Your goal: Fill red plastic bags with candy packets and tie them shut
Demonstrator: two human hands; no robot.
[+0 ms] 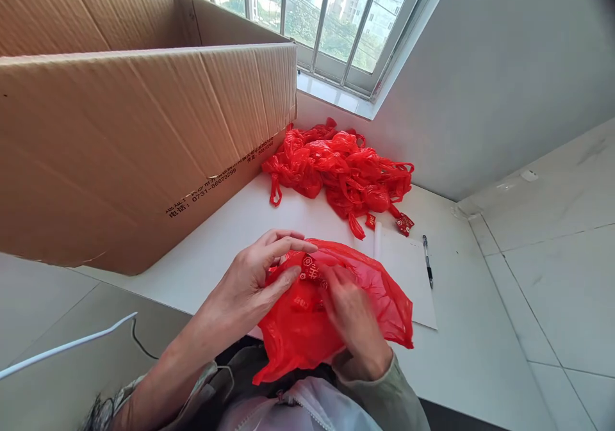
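We see both forearms converge above the near edge of the white table (230,239). The left hand (250,284), fingers curled, pinches the rim of a red plastic bag (298,335); the right hand (353,319) sits inside the film, gripping a small red packet (312,269). Behind: bag pile (341,168), cardboard box (120,143), pen (427,261).

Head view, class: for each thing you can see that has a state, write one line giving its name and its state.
Red plastic bag: opened, crumpled, held in both hands.
Left hand: gripping the bag's edge.
Right hand: inside the bag, seen through the film.
Pile of red bags: knotted, heaped on the table.
Cardboard box: flaps open.
Pen: lying flat beside the paper sheet.
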